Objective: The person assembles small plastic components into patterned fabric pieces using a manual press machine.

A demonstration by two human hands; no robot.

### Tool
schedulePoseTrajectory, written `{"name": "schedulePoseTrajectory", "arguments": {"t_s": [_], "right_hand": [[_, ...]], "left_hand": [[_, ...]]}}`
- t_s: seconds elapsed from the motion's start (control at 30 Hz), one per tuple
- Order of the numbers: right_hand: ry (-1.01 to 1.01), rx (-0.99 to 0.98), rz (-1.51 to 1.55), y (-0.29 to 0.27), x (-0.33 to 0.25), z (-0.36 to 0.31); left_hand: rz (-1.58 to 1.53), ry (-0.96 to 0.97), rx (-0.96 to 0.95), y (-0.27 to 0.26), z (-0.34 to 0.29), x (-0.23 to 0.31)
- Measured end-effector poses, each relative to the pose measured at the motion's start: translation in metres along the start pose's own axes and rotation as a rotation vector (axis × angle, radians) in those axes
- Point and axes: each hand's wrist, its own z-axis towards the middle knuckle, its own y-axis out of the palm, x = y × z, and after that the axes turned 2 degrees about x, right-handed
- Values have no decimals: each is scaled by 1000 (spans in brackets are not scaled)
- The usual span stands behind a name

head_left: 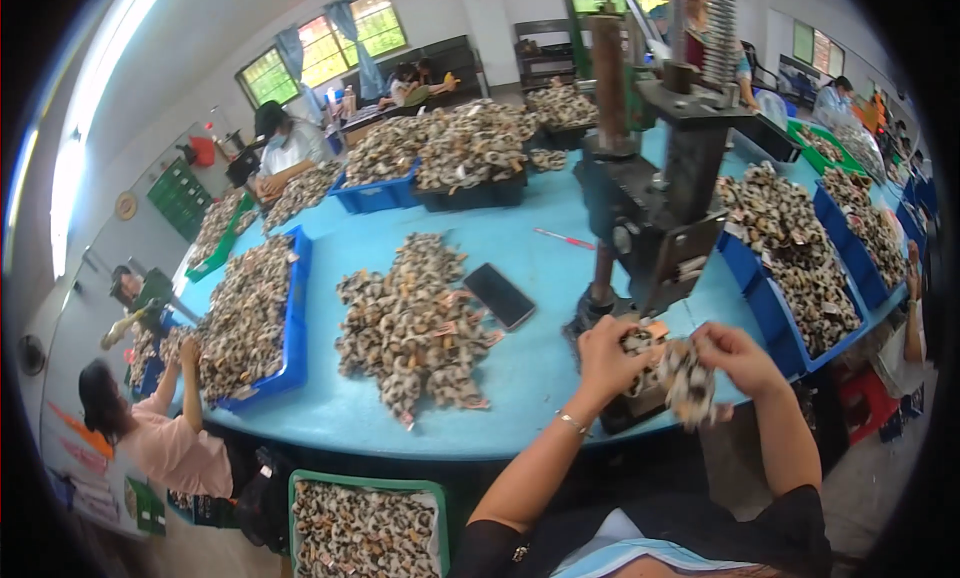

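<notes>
My left hand [608,360] is at the base of a dark metal hand press [650,208], its fingers closed on a small fluffy spotted piece in black, white and tan. Just to its right, my right hand [740,358] pinches the upper edge of another fluffy piece [688,386], which hangs over the table's front edge and is slightly blurred. An orange-pink tag [656,329] shows between the hands. My fingers partly hide the press base. To the left, a loose heap of the same spotted pieces [415,323], with small pale tags, lies on the light blue table [540,388].
A black phone [500,296] and a red pen [565,239] lie behind the heap. Blue bins full of pieces stand left [298,318] and right [765,293]. Below the table's edge is a green-rimmed tray [440,518]. A person in pink [165,438] works at the left.
</notes>
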Motion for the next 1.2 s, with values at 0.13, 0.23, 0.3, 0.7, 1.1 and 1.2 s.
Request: {"name": "schedulePoseTrajectory", "arguments": {"t_s": [0.13,0.23,0.3,0.7,1.1,1.2], "right_hand": [[35,287,-281,-89,65,16],[133,182,-363,-106,89,43],[-257,427,-755,-93,87,58],[-754,526,278,-68,-126,134],[-1360,103,543,-11,-139,32],[-1484,69,251,-22,-130,33]], "left_hand": [[-8,0,-44,-8,1,7],[35,-28,-142,-14,5,10],[24,-204,-230,-17,2,23],[-103,-290,-129,-13,1,30],[16,-27,-11,-15,0,9],[-103,-73,-73,-7,2,-4]]}}
